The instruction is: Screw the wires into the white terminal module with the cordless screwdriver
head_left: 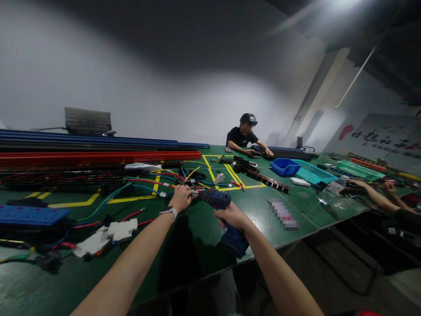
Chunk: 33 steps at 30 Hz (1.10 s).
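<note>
My right hand [232, 216] is wrapped around the handle of a dark blue cordless drill [215, 198], which points left. At the drill's front end, my left hand [181, 199] has its fingers curled together on something small that I cannot make out. A watch with a pale strap is on my left wrist. Red, blue, green and yellow wires [144, 180] run across the table to just behind my left hand. A small white part [219, 178] lies beyond the drill, with red-tipped pieces [237, 185] to its right.
The green table [256, 210] bears a blue socket strip [33, 215], white parts [123, 229], long red rails [98, 158], a blue tray [284, 166] and a turquoise tray [314, 171]. A person [243, 136] sits across; another person's arm [375, 195] reaches in at right.
</note>
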Each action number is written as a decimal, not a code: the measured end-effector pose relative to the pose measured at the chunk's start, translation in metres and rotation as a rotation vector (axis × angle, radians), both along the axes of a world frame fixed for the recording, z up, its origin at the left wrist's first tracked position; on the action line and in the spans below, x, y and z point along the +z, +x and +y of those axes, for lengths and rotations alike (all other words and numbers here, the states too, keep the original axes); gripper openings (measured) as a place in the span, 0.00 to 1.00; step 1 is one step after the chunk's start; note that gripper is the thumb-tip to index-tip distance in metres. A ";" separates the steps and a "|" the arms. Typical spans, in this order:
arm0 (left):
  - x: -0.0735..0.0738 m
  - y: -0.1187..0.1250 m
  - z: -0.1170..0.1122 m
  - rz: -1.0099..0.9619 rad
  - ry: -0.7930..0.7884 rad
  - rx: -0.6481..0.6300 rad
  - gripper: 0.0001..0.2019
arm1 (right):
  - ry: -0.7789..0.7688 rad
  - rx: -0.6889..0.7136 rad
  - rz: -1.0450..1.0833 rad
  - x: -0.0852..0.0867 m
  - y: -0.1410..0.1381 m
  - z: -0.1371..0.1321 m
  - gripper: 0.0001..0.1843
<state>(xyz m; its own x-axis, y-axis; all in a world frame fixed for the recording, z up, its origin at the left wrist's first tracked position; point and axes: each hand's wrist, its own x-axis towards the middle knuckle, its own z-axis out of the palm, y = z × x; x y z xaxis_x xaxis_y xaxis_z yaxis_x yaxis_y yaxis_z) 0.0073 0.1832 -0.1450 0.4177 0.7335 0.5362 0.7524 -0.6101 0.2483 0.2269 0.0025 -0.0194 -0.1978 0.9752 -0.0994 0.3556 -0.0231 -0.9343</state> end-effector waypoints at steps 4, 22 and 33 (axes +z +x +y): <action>-0.001 0.000 0.000 -0.013 -0.006 -0.004 0.10 | 0.006 -0.008 -0.020 -0.001 -0.001 -0.001 0.07; -0.004 0.001 0.001 -0.026 0.018 0.002 0.10 | 0.036 -0.014 -0.011 -0.010 -0.001 0.003 0.04; -0.005 0.002 0.002 -0.035 -0.013 0.000 0.10 | 0.033 0.010 -0.022 -0.009 0.001 0.004 0.09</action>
<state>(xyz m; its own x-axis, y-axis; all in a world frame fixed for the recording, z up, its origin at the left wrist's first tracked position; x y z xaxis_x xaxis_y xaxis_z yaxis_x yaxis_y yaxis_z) 0.0089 0.1852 -0.1501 0.3989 0.7404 0.5410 0.7434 -0.6065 0.2819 0.2281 0.0062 -0.0281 -0.2058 0.9760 -0.0716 0.3761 0.0114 -0.9265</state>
